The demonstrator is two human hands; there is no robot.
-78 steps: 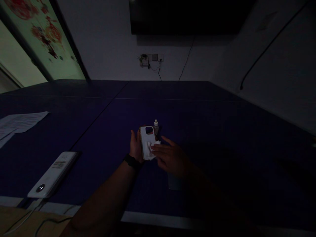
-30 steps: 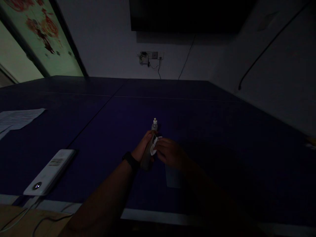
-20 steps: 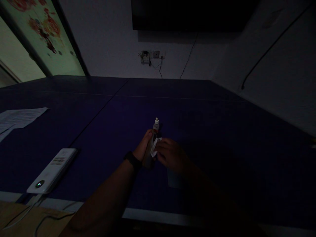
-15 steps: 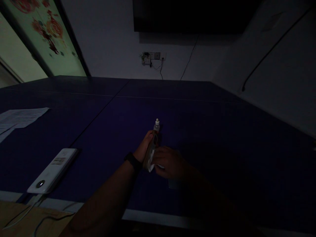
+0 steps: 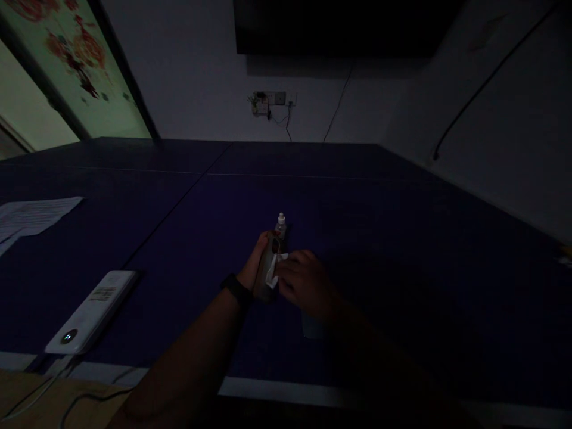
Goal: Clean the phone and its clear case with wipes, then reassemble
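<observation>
My left hand (image 5: 255, 262), with a dark band on its wrist, is closed around a phone case (image 5: 265, 275) held tilted above the table. The case has a rounded cutout near its top end. My right hand (image 5: 306, 283) pinches a white tissue (image 5: 271, 273) and presses it against the face of the case. Just beyond the case stands a small clear bottle (image 5: 280, 226) with a white dropper-like cap. Partly hidden under my right hand, a dark flat rectangular object (image 5: 311, 326) lies on the table. The light is dim and the right fingertips are hard to make out.
On the dark blue table (image 5: 201, 226), a white power bank (image 5: 92, 313) with cables (image 5: 42, 396) lies at the left near the front edge. Printed papers (image 5: 38, 217) are farther left. A wall with sockets (image 5: 272, 100) and a dark screen (image 5: 339, 30) stands behind.
My right hand and the tissue have moved up along the case, towards its cutout end. The case has turned to show more of its face. The view has shifted slightly.
</observation>
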